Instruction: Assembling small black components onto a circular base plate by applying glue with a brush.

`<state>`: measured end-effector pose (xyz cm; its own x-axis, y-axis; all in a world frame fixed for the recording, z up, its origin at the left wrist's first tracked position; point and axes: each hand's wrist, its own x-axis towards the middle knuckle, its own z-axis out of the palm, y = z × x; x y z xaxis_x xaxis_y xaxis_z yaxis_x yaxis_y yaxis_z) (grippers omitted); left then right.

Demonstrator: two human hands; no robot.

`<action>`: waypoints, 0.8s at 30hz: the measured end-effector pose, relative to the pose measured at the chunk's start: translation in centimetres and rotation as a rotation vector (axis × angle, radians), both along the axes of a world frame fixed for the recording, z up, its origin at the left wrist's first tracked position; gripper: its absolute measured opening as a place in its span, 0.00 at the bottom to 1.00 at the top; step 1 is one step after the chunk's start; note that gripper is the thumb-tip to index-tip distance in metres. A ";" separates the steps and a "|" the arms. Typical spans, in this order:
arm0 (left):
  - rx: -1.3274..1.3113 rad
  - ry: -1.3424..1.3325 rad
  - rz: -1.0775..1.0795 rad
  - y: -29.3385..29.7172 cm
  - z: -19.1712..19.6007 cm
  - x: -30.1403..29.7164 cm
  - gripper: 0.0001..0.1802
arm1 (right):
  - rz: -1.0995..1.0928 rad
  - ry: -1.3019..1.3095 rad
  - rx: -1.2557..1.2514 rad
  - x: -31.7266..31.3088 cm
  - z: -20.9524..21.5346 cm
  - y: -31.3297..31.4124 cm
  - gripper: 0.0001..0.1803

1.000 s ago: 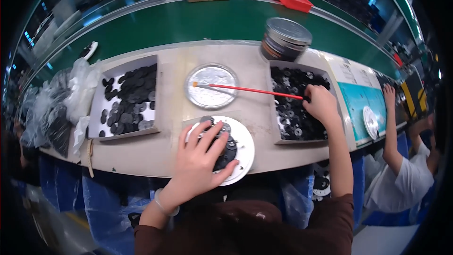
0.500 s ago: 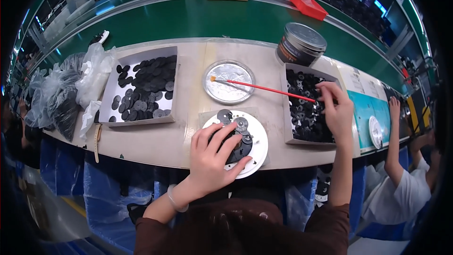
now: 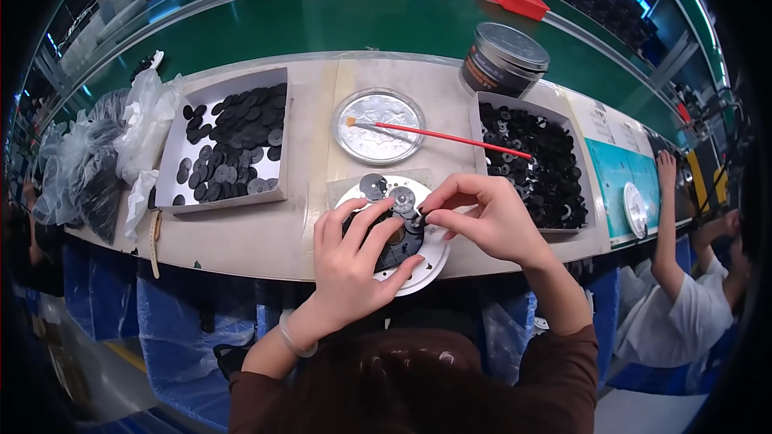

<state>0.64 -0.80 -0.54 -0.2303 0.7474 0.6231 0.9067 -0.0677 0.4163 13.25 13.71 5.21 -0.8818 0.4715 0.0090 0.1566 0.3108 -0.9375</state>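
A round white base [image 3: 435, 258] lies on the near edge of the table with a dark round plate [image 3: 400, 251] and several grey gears [image 3: 403, 199] on it. My left hand [image 3: 351, 255] rests over its left side, fingers spread and touching the dark plate. At the right side of the gears, my right hand [image 3: 490, 215] pinches a small black part [image 3: 421, 212] between thumb and forefinger. The fingertips mostly cover that part, so its shape is hard to tell. Beyond them sits a round shallow dish [image 3: 371, 145], and a red-handled brush [image 3: 450, 137] lies across it.
A box of black discs [image 3: 223, 206] stands left, beside plastic bags [image 3: 96, 162]. On the right is a box of small black parts [image 3: 537, 169], with a round tin [image 3: 504, 60] behind it. A green surface [image 3: 265, 28] runs along the back. Another person's arm [image 3: 667, 225] reaches in at far right.
My right hand has moved from the box of small parts to the gears, now pinching a small black part. My left hand stays on the dark plate. The whole view has shifted slightly.
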 end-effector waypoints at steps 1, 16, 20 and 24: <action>0.000 -0.002 0.001 0.0 0.0 0.0 0.22 | 0.016 -0.006 -0.010 0.0 0.0 0.1 0.04; 0.001 0.004 0.000 0.1 0.0 -0.1 0.22 | 0.058 -0.119 -0.565 -0.8 -1.9 2.6 0.06; -0.004 0.014 -0.004 0.2 0.1 -0.1 0.22 | 0.043 -0.160 -0.611 -1.0 -2.1 2.8 0.06; -0.011 0.026 0.000 0.2 0.1 -0.2 0.22 | 0.046 -0.163 -0.666 -1.4 -2.0 2.7 0.04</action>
<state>0.48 -0.62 -0.47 -0.2136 0.7544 0.6207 0.9174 -0.0635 0.3929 11.84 16.42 3.26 -0.8664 0.2930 -0.4043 0.3123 -0.3138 -0.8967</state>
